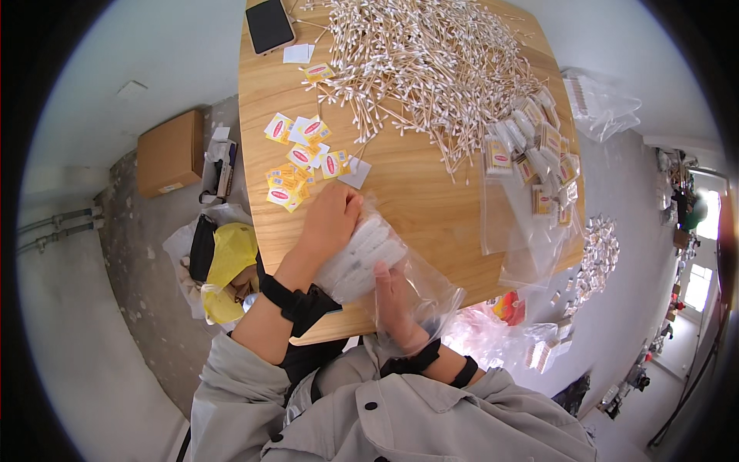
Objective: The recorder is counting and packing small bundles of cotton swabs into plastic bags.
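Clear plastic, one bag (pixel 363 258): the left hand (pixel 332 218) curls onto its far edge, the right hand (pixel 396 302) behind plastic, grip I can't tell. One phone (pixel 270 27), far left!

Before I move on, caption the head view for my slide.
Left hand and right hand at a clear bag; yellow cards and heaped cotton swabs on the wooden table.

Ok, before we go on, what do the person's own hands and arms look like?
The left hand and right hand are both ungloved. Both arms have light grey sleeves, ending short of the wrists. A wide black strap with a dark flap-like piece circles the left wrist. The right forearm has a wide black band and a narrower black one.
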The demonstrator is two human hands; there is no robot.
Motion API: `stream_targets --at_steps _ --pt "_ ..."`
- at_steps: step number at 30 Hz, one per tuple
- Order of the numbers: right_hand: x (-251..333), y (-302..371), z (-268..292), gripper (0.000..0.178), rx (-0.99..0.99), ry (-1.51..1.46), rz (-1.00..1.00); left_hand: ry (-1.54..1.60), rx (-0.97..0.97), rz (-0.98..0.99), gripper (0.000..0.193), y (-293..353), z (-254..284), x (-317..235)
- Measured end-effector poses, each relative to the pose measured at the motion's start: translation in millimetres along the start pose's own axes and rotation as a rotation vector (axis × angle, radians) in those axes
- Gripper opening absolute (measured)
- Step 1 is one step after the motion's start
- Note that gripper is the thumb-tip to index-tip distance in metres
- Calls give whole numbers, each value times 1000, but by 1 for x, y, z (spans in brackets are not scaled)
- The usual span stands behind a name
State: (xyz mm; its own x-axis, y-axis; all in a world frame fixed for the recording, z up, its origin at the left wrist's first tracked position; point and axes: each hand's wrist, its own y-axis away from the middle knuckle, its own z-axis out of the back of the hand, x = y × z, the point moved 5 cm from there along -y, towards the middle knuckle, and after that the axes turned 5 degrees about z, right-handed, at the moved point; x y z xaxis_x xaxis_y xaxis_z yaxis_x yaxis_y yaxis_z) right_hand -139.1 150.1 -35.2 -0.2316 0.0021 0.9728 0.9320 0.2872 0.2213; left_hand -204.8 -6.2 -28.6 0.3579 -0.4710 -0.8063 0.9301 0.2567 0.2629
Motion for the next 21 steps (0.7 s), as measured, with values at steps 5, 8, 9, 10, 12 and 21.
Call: stream_targets --at_steps 5,8,9,10,12,21 --pt "-2 2 1 44 11 86 -94 -49 -73 -132 15 6 1 -29" --pt "1 2 -2 41 24 51 -120 -185 -178 -277 15 12 7 -45" --pt "3 1 -3 40 28 51 -128 -42 -125 -151 14 14 7 -41" --pt "7 0 -5 40 28 48 -126 100 -71 -26 13 15 6 -36" --pt "26 -6 -7 38 23 85 58 134 -28 58 15 16 12 -27" --pt "44 -13 -14 36 -16 71 60 -21 -87 -36 11 30 19 -13"
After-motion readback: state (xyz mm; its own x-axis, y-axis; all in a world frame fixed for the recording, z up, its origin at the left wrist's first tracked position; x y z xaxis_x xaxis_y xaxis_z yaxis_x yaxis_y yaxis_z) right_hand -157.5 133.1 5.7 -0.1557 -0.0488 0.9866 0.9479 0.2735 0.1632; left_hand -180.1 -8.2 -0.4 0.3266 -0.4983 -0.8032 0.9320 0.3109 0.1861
